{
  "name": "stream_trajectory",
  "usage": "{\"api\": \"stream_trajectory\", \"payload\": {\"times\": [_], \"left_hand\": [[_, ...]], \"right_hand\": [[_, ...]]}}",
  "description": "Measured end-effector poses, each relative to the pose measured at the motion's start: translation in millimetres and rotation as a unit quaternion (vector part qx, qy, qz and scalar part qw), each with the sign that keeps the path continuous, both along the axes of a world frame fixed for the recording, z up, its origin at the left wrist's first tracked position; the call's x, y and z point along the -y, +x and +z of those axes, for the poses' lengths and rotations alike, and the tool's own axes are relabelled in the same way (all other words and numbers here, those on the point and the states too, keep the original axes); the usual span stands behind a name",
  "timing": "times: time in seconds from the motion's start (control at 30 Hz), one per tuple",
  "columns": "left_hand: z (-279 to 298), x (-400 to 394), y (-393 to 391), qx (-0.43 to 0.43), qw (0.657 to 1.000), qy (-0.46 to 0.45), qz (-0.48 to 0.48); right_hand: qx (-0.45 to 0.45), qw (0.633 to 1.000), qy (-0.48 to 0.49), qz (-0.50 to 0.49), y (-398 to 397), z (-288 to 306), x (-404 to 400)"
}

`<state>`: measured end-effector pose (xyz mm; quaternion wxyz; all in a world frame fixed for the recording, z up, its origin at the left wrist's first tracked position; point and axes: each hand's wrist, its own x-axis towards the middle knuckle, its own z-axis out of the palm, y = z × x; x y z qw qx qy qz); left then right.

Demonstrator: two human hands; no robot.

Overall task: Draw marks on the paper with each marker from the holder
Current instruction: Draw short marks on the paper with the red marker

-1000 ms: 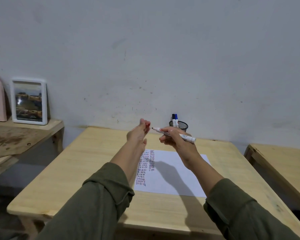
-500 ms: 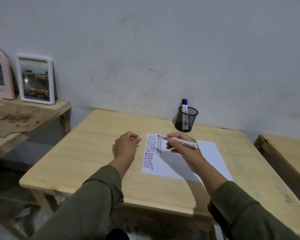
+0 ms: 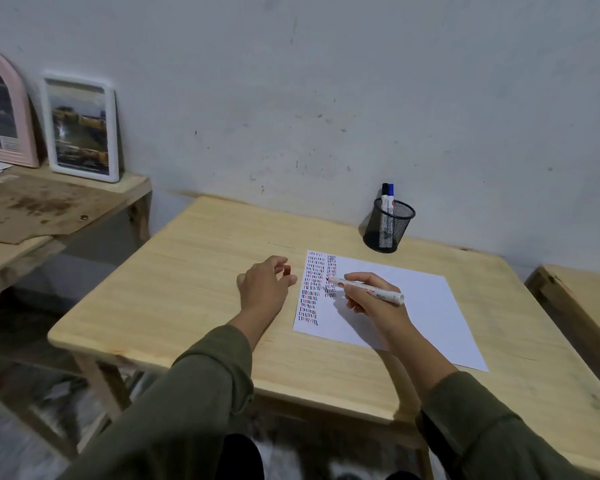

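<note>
Wooden table [image 3: 187,306], paper [image 3: 413,306] by mesh holder [image 3: 388,225].
Right hand [image 3: 371,303] grips uncapped marker [image 3: 368,289], tip on paper; left hand [image 3: 264,284] pinches red cap [image 3: 287,270].

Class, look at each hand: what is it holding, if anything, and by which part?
The right hand grips an uncapped marker around the middle of its barrel, tip at the paper. The left hand pinches a small red cap at its fingertips.
</note>
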<state>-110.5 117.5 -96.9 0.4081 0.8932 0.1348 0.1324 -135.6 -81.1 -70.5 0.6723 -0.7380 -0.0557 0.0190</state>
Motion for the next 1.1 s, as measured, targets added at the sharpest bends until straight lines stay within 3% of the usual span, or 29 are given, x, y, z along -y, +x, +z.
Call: {"api": "stream_trajectory", "payload": {"times": [0.13, 0.33, 1.1], "left_hand": [[-2.6, -5.7, -7.0, -0.011, 1.000, 0.006, -0.016], [-9.5, -7.2, -23.8, -0.039, 0.990, 0.117, -0.062], [-13.2, -9.5, -21.9, -0.051, 0.993, 0.089, -0.062]], "right_hand": [[-0.014, 1.000, -0.013, -0.024, 2.4, -4.3, -6.7], [-0.017, 0.997, -0.025, -0.064, 0.8, -9.3, -9.8], [0.003, 0.995, -0.075, -0.058, -2.5, -9.8, -11.2]]}}
